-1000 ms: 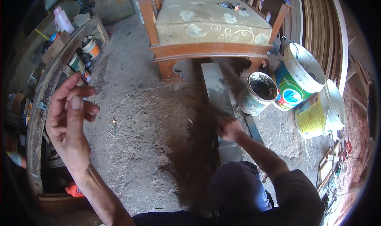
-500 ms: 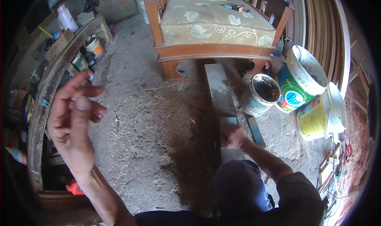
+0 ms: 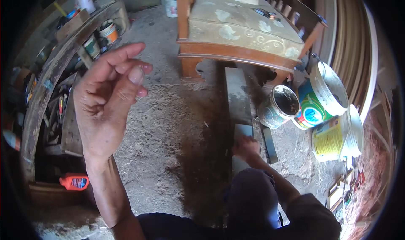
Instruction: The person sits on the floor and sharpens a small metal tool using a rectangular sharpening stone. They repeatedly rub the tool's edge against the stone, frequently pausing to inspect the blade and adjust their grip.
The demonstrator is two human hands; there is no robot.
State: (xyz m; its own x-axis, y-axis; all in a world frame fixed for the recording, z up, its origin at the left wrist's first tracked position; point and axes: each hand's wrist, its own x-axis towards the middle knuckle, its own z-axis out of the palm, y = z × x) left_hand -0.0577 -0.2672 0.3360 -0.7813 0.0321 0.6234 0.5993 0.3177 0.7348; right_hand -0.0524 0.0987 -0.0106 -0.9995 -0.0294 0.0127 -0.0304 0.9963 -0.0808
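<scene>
My right hand [image 3: 246, 146] is closed, fingers bent down onto a flat, pale grey rectangular block [image 3: 243, 130]. Whatever those fingers hold, if anything, is hidden beneath them. The block lies on a long, narrow grey board [image 3: 236, 82] with dark wet patches, set on the floor in front of me. To the right of the hand lies a slim dark bar [image 3: 269, 145]. My left hand [image 3: 107, 98] is raised in the air at the left, fingers loosely bent and apart, with nothing in it.
A wooden chair with a patterned cushion [image 3: 244, 29] stands beyond the board's far end. A stained bucket [image 3: 272, 109], a green-labelled bucket [image 3: 310, 98] and a yellow-labelled bucket [image 3: 329, 141] stand at right. A cluttered wooden bench [image 3: 42, 92] and an orange bottle [image 3: 75, 182] are at left.
My left hand has moved up and to the right in the picture. My right hand stays down at the block. The whole view has shifted somewhat, showing more of the left bench.
</scene>
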